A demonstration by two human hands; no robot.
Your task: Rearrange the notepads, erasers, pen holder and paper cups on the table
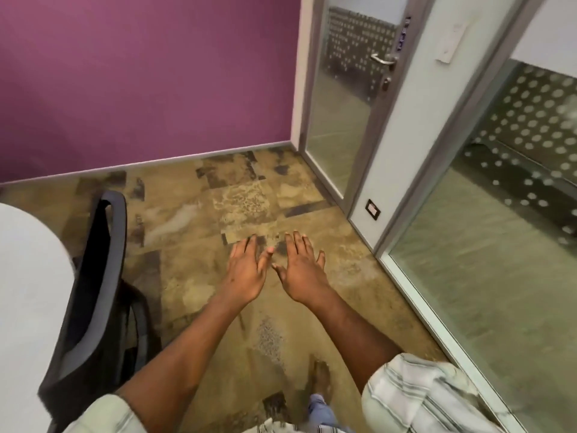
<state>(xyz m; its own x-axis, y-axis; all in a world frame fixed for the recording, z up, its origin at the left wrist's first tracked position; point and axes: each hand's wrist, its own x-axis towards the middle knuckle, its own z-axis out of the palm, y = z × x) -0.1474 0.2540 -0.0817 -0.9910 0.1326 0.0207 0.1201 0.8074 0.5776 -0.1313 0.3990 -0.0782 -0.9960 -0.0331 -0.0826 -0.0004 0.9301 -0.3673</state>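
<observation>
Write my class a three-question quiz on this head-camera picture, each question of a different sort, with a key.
1. True or false: the left hand and the right hand are both closed fists.
2. Multiple choice: the chair stands right beside A) the white table, B) the glass door, C) the wall socket.
3. Fill in: the wall beyond the chair is coloured ____.

Key: 1 false, since both hands are held out flat with the fingers straight; 2 A; 3 purple.
</observation>
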